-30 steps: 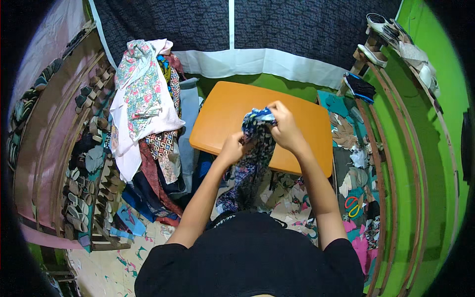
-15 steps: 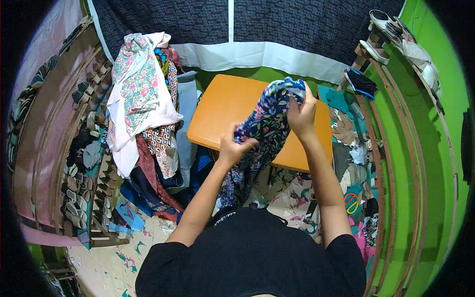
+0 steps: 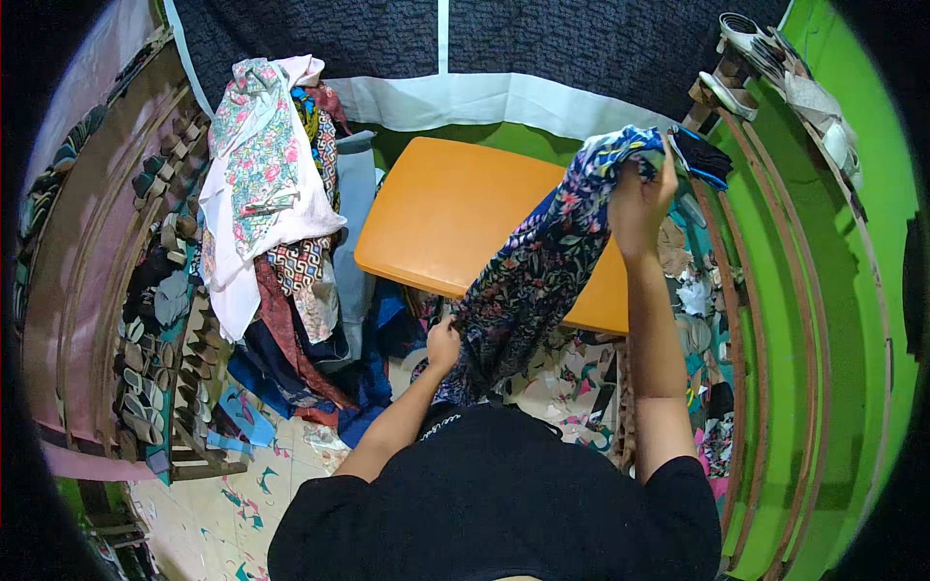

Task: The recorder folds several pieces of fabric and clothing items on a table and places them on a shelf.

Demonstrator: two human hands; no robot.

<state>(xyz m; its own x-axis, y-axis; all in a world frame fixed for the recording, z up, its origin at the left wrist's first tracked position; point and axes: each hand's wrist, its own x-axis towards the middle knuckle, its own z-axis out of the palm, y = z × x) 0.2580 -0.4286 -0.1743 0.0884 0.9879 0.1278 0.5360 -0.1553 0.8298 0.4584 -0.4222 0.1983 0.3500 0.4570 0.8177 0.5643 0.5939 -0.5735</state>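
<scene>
A dark blue floral cloth [image 3: 542, 247] is stretched between my hands, slanting from the upper right down toward my lap. My right hand [image 3: 641, 198] is raised over the right end of the orange table [image 3: 436, 213] and grips the cloth's bunched upper end. Lower down, my left hand [image 3: 444, 344] is closed on the cloth's left edge, just off the table's near side. The cloth's lower part hangs in folds close to my body and covers part of the table.
Left of the table hangs a pile of patterned fabrics [image 3: 266, 165]. Racks with shoes and shoe parts [image 3: 145, 407] line the left wall; a wooden rack [image 3: 760, 290] runs along the right. Fabric scraps [image 3: 247, 499] litter the floor. A dark curtain [image 3: 320, 39] hangs behind.
My right hand has moved right and slightly up with the cloth's upper end. My left hand has slid down and closer to me, so the cloth is pulled out longer.
</scene>
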